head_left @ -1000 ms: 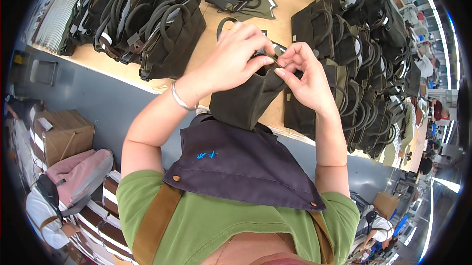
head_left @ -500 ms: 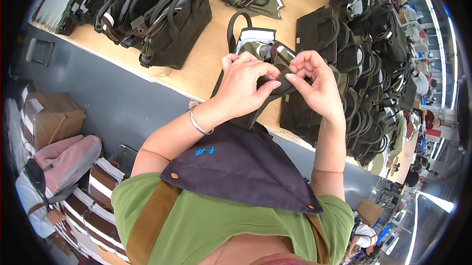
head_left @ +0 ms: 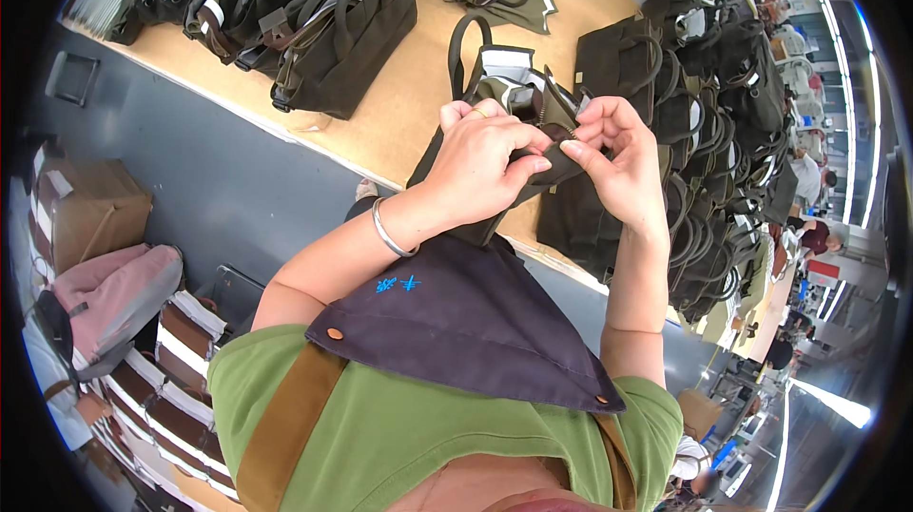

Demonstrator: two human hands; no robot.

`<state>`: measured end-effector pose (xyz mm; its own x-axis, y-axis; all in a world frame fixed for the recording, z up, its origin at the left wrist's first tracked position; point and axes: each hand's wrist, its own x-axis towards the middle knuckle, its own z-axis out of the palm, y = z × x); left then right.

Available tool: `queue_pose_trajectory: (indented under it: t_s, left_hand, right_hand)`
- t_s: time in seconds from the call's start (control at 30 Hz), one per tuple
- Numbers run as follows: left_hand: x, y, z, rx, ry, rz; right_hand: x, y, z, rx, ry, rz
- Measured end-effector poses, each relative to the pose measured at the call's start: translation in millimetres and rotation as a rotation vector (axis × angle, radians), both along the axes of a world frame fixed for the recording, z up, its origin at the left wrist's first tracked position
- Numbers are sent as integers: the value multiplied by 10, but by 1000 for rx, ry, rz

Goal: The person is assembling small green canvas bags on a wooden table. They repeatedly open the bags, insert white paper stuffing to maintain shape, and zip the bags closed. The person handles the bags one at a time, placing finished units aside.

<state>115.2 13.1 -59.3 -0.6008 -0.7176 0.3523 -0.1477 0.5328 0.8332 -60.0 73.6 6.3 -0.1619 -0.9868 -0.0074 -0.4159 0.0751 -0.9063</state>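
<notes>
A dark olive handbag (head_left: 565, 168) stands open in front of me, one upright loop handle (head_left: 456, 56) at its far left. White material (head_left: 506, 59) and pale lining show inside the mouth. My left hand (head_left: 485, 155) is closed on the near rim, thumb and forefinger pinched at the fabric; the other fingertips are hidden. Just to the right, my right hand (head_left: 620, 155) pinches the bag's edge by the toothed zipper (head_left: 573, 134) with thumb and fingers. Whether it grips a zipper pull is too small to tell.
Similar dark bags (head_left: 347, 46) crowd the tan table (head_left: 228, 94) at the back left. More bags (head_left: 699, 122) are packed closely along the right. Flat olive pieces (head_left: 518, 3) lie at the far side. A cardboard box (head_left: 95, 208) and a pink bag (head_left: 119, 298) are at the left.
The bag has shifted slightly right, and its mouth gapes a little wider by the zipper. Both hands have moved slightly right with it, keeping their pinches.
</notes>
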Motion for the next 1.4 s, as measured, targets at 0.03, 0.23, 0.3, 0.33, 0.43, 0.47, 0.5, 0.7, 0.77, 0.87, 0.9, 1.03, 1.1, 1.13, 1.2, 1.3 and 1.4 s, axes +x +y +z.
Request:
queue_pose_trajectory:
  t_s: [0.03, 0.23, 0.3, 0.33, 0.43, 0.47, 0.5, 0.7, 0.77, 0.87, 0.9, 1.03, 1.1, 1.13, 1.2, 1.3, 1.4]
  left_hand:
    - [0, 9, 0, -12, -3, 3]
    - [10, 1, 0, -19, -38, -41]
    - [23, -15, -7, 20, -38, -70]
    - [26, -27, -10, 39, -32, -74]
    - [-6, 16, -1, 81, 67, 2]
    - [-18, 35, -2, 93, 113, 43]
    - [-18, 34, -10, 98, 105, 37]
    - [9, 62, -24, 114, 87, 3]
    - [5, 65, -6, 130, 84, -8]
    - [2, 73, -5, 140, 61, -22]
    - [8, 79, -1, 147, 52, -31]
    - [37, 88, -12, 152, 34, -58]
    - [38, 99, -26, 133, 37, -55]
    - [38, 101, -31, 117, 40, -49]
    - [35, 115, -38, 99, 54, -37]
    - [34, 136, -41, 102, 78, -35]
    - [21, 136, -49, 111, 105, -33]
  right_hand:
    - [1, 2, -6, -14, -5, 1]
    - [9, 12, -20, -20, -35, -1]
    - [15, 5, 2, -11, -34, 21]
    - [13, 0, 6, -5, -18, 25]
    - [15, -5, 26, 12, 27, 37]
    - [22, -3, 44, 17, 40, 43]
    - [27, -1, 54, 21, 52, 49]
    - [3, 38, 19, 0, -10, 61]
    - [7, 29, 22, 10, -24, 53]
    - [0, 6, 38, 54, -31, 46]
    - [-6, 6, 43, 74, -32, 44]
    - [-18, 25, 51, 114, 21, 92]
    - [-5, 22, 74, 123, 44, 94]
    - [-3, 19, 91, 121, 50, 131]
    - [3, 13, 133, 117, 64, 206]
    - [-41, -20, 239, 204, -1, 235]
    - [-156, -138, 275, 368, 50, 316]
